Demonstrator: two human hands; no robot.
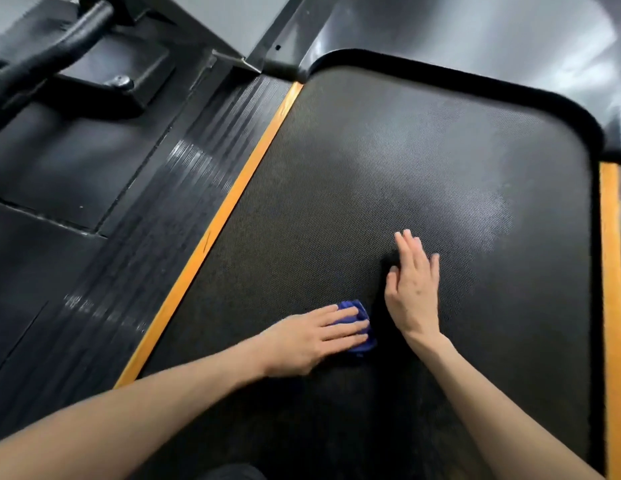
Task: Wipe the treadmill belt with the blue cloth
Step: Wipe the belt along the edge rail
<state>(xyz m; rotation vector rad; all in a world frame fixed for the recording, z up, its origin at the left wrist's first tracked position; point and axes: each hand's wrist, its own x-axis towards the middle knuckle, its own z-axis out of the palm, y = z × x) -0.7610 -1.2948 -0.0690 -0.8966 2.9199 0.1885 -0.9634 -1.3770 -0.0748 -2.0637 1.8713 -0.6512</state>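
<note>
The black textured treadmill belt (388, 174) fills the middle of the view. A small blue cloth (360, 315) lies bunched on the belt near its left side. My left hand (312, 336) presses flat on the cloth with straight fingers, covering most of it. My right hand (411, 289) rests flat on the bare belt just right of the cloth, fingers straight and pointing away from me. A pale hazy patch marks the belt beyond my right hand.
Orange strips run along the belt's left edge (226, 216) and right edge (610, 271). A ribbed black side rail (156, 216) lies left of the belt, with dark floor mats and a machine's base (104, 81) beyond. The grey motor cover (475, 32) rises at the belt's far end.
</note>
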